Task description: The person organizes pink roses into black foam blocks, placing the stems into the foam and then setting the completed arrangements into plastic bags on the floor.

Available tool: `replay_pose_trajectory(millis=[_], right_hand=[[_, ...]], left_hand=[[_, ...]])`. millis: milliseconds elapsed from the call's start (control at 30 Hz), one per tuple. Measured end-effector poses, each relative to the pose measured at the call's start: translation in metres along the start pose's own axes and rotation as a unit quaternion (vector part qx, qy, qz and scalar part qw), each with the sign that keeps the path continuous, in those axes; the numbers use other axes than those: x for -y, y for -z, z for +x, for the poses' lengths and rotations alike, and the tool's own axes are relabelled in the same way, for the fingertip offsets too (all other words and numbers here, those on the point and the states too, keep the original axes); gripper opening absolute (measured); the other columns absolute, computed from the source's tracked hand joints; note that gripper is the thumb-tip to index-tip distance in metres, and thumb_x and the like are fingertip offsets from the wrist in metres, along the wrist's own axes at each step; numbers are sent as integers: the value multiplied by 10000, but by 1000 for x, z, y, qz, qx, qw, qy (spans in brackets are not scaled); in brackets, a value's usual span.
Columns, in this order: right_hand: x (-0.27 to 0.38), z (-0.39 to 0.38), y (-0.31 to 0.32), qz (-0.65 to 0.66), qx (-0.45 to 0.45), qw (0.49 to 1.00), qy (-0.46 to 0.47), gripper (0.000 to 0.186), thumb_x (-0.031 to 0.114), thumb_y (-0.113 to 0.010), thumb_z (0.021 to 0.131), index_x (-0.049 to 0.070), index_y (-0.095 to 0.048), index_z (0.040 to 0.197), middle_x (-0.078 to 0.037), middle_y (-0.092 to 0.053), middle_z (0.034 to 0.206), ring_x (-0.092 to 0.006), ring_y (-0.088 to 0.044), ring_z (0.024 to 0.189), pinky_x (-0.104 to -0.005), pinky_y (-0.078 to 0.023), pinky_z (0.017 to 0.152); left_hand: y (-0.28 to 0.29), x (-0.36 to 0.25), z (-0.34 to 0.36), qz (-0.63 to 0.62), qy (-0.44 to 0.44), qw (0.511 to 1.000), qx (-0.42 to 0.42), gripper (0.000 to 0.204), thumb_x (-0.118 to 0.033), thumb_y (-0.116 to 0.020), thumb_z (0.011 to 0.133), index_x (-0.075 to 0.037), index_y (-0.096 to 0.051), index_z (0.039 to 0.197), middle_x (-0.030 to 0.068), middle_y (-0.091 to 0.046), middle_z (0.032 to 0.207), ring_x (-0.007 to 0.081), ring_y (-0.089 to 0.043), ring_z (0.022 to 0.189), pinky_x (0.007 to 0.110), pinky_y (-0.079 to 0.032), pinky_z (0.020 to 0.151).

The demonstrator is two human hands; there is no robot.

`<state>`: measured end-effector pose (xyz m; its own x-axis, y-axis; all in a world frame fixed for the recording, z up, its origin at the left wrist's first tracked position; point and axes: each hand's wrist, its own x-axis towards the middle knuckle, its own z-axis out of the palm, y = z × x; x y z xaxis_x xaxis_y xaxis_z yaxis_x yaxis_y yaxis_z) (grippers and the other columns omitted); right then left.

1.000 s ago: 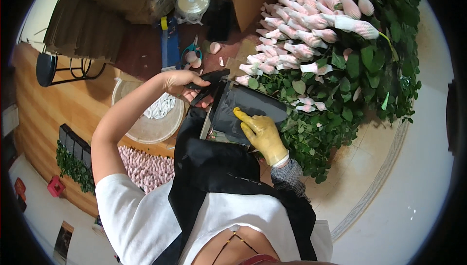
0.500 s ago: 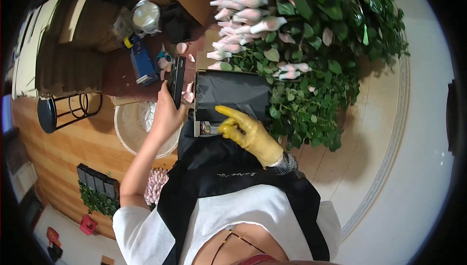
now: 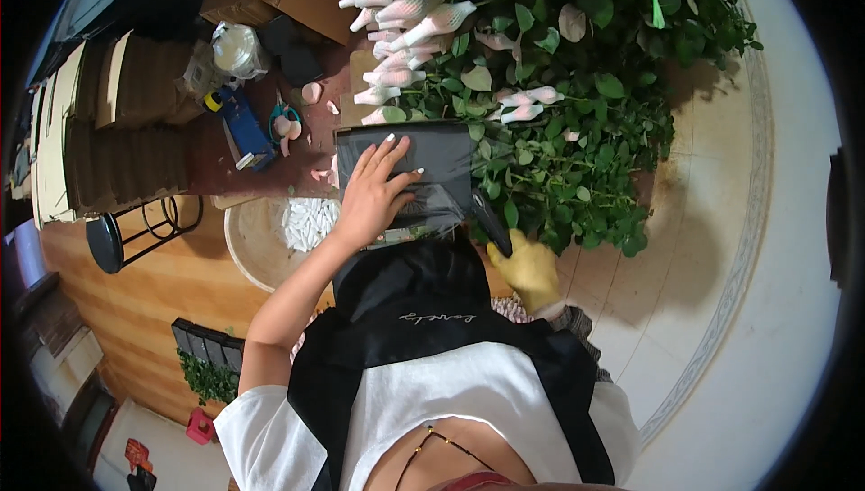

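Note:
My bare left hand (image 3: 371, 195) lies with fingers spread on a dark, plastic-covered wrap (image 3: 440, 156) in front of me, pressing on its left half. My right hand (image 3: 530, 275), in a yellow rubber glove, is closed round a black stapler (image 3: 489, 221). The stapler's tip sits at the right edge of the wrap, by the leaves; whether it bites the edge I cannot tell. Green leafy stems (image 3: 577, 189) run out of the wrap to the right. Pale pink flower heads in white net sleeves (image 3: 396, 45) are stacked just beyond it.
To the left on the red-brown table lie teal-handled scissors (image 3: 285, 120), a blue box (image 3: 248, 129) and loose petals. A round tub (image 3: 245, 243) holding small white pieces stands below the table edge, near a black stool (image 3: 104, 243). Stacked cardboard (image 3: 135, 131) fills the far left.
The black stapler has passed from my left hand to my gloved right hand, now at the wrap's right edge. My left hand has moved right and come down flat on the wrap.

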<state>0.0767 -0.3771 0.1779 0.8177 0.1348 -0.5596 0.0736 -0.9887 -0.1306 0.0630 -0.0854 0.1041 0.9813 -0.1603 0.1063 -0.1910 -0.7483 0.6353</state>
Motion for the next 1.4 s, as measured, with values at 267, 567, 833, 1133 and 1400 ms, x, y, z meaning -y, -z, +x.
replay_pose_trajectory(millis=[267,567,833,1133,1400], right_hand=[[-10,68,11,96,261,956,94,600,494,-731,881,-89,-630,978,-151,-672,742,-225,-609,649,-356,-530,620],[-21,63,-59,443,200,873,42,321,251,-695,949,-57,-700,859,-67,-712,761,-138,-650,658,-277,-513,639],[-23,22,53,496,337,799,37,372,231,-587,1019,-32,-619,1281,-115,-723,1102,-164,-690,941,-289,-538,779],[197,3,24,65,254,897,355,519,316,-703,892,27,-584,1306,-209,-688,1114,-330,-682,1002,-376,-537,861],[395,153,-78,447,83,840,296,335,224,-634,979,-9,-628,1220,-105,-703,1107,-163,-651,981,-293,-517,834]], left_hand=[[-3,-4,7,5,19,1000,-18,211,-178,-759,798,-128,-742,1002,101,-479,1502,331,-381,1430,495,-282,1175],[0,-6,5,16,19,1000,-11,196,-194,-762,806,-133,-738,990,92,-486,1494,322,-385,1425,489,-287,1173],[35,-42,-55,-206,321,924,-13,213,-90,-628,947,-17,-668,1144,170,-598,1310,318,-597,1192,380,-486,964],[-8,-21,-137,-307,368,849,-225,671,-219,-747,884,67,-392,1376,260,-504,1231,382,-508,1176,427,-408,1034],[-33,147,-122,67,320,917,-230,749,-205,-851,651,-7,-554,1310,202,-510,1166,395,-489,1096,471,-424,951]])
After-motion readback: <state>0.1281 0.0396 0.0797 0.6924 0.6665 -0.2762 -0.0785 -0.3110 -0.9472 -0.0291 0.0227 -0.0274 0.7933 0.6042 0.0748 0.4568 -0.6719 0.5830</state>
